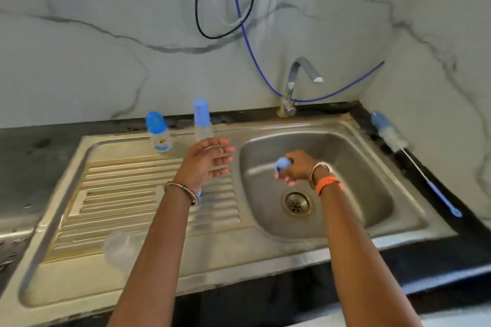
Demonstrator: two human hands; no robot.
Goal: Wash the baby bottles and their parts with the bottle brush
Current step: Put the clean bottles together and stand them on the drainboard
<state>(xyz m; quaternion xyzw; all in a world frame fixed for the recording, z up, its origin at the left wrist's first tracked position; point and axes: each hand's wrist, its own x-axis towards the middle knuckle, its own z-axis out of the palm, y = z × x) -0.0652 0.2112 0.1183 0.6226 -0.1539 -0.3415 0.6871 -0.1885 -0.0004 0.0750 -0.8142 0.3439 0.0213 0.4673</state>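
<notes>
Two bottles [159, 131] [202, 119] were stood behind the drainboard [132, 194], left of the basin [345, 156]; the brush [409, 156] was laid along its right.

Bare arms w/ beaded bangle [183, 190] left, orange band [328, 184] + bangle [318, 170] right.

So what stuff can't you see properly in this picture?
- Blue part in the right hand: fingers cover it, and it is blurred.
- Something blue behind the left wrist: mostly hidden.
- Clear piece on the drainboard: blurred, partly behind the left forearm.
</notes>
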